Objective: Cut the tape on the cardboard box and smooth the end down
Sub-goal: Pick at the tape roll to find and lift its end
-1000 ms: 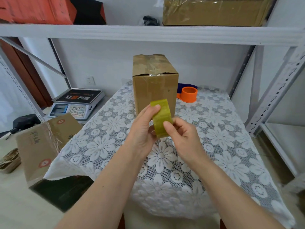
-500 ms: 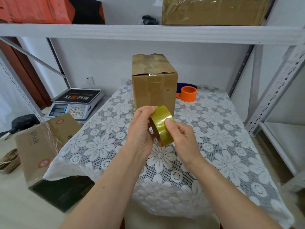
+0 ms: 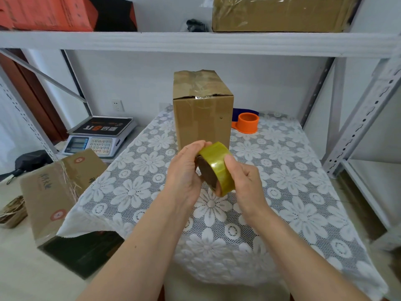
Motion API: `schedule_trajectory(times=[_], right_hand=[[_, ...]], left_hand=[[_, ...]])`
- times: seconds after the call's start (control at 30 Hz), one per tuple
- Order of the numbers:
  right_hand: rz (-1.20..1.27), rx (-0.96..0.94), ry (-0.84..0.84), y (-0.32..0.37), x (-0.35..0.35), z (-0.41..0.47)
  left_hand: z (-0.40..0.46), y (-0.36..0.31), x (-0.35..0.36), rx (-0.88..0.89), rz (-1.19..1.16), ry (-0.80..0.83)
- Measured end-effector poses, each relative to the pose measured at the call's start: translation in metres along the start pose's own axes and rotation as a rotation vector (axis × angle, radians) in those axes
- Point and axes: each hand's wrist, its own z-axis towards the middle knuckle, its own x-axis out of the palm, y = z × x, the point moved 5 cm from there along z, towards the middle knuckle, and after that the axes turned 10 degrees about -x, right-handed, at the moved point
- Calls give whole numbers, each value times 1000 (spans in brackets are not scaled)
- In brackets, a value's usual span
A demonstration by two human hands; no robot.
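Observation:
A tall brown cardboard box (image 3: 202, 120) stands upright on the lace-covered table (image 3: 282, 192), its top flaps sealed with crinkled clear tape. In front of it, above the table, I hold a yellowish roll of packing tape (image 3: 217, 168) with both hands. My left hand (image 3: 184, 172) grips the roll from the left, fingers curled over its top edge. My right hand (image 3: 245, 179) holds it from the right, thumb pressed on the roll's outer band. The roll's dark core faces left.
An orange tape dispenser (image 3: 247, 122) sits behind the box to the right. Left of the table are a digital scale (image 3: 97, 137) and a brown carton (image 3: 56, 192) on the floor. A white shelf (image 3: 195, 42) runs overhead; metal uprights (image 3: 358, 118) stand at right.
The roll has turned in my hands, so its dark core now shows on the left. Both hands have shifted slightly lower and nearer the box's base.

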Motion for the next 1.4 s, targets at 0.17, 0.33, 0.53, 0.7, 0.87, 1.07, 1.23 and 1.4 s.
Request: schedule_trajectory(times=[0.17,0.33,0.53,0.7,0.87,1.07,1.23,1.4], right_hand=[[-13,3,-57,5,-9,2],[2,19,-100,1,-16,3],[51,55,-149,-8,-23,6],[96,137,-74,-7,-23,8],[56,186,-19,-5,-19,7],[123,225,-38,-3,-22,9],[115,256,-65,4,-20,12],[51,287,-93,6,-19,14]], left_hand=[[-11,4,10,-58,94,133],[-12,7,12,-85,-21,135],[-15,6,16,-77,-78,187],[-19,2,16,53,18,207],[-26,-3,14,276,421,139],[-36,-8,23,360,640,216],[-39,-4,29,573,970,119],[-43,-1,36,739,1075,91]])
